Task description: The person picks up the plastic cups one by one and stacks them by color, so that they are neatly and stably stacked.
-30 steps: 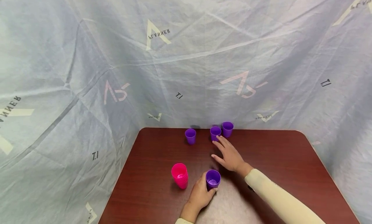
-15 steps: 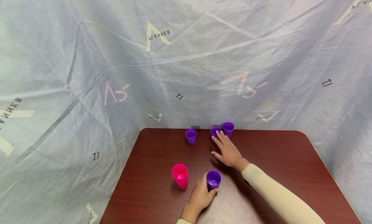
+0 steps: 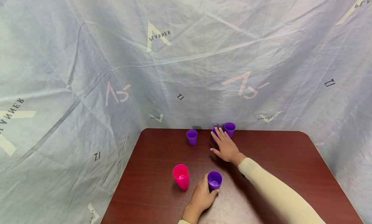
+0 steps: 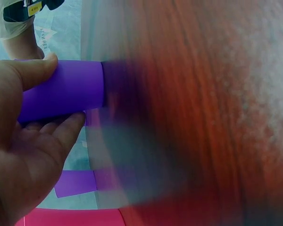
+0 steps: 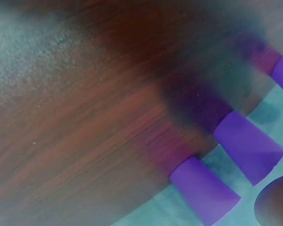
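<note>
My left hand [image 3: 200, 196] holds an upright purple cup [image 3: 215, 181] near the front of the table, thumb on one side and fingers on the other. The left wrist view shows this purple cup [image 4: 66, 92] held close to the tabletop. Farther off, my right hand [image 3: 226, 148] reaches with spread, straight fingers over another purple cup [image 3: 214, 132], mostly hidden behind it. Just right of that stands a third purple cup [image 3: 229, 129]. In the right wrist view one fingertip [image 5: 276, 202] shows near a purple cup [image 5: 247, 148].
A stack of pink cups [image 3: 181, 177] stands left of my left hand. Another purple cup [image 3: 192, 137] is at the back left. The brown wooden table [image 3: 279, 159] ends at a grey cloth wall [image 3: 197, 88] behind and at the sides.
My right hand has moved forward and slightly left, covering more of the back middle purple cup. My left hand keeps its hold on the front purple cup.
</note>
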A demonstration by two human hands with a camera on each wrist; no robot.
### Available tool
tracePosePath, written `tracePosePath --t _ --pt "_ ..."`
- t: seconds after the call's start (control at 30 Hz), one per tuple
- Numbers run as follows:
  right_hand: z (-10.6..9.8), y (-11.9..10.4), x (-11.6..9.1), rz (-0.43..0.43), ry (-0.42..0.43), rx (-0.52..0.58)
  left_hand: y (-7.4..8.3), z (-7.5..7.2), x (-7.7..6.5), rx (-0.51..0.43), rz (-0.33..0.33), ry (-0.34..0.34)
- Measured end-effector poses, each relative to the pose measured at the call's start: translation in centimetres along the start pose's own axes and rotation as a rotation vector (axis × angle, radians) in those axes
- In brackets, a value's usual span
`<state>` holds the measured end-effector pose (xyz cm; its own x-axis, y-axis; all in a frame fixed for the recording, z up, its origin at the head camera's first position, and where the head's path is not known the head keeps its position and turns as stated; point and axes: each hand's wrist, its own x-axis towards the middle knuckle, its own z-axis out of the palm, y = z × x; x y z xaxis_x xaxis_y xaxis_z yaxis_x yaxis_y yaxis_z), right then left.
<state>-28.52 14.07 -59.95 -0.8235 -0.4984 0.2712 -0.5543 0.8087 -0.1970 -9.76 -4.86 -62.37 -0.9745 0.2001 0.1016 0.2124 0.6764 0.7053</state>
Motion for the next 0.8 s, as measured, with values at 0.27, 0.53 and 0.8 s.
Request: tracePosePath --t 0.27,0.53,0.8 --pt "0.4 0.9 1.4 0.009 0.026 0.004 0.0 -0.1 0.7 -0.007 0.013 0.006" --pt "1.3 0.8 2.5 0.023 -0.030 -0.032 -0.3 0.1 -0.2 -0.019 0.021 0.011" --pt "1.7 1.2 2.7 0.029 -0.021 -0.090 -0.2 0.2 -0.2 -0.025 -0.001 0.009"
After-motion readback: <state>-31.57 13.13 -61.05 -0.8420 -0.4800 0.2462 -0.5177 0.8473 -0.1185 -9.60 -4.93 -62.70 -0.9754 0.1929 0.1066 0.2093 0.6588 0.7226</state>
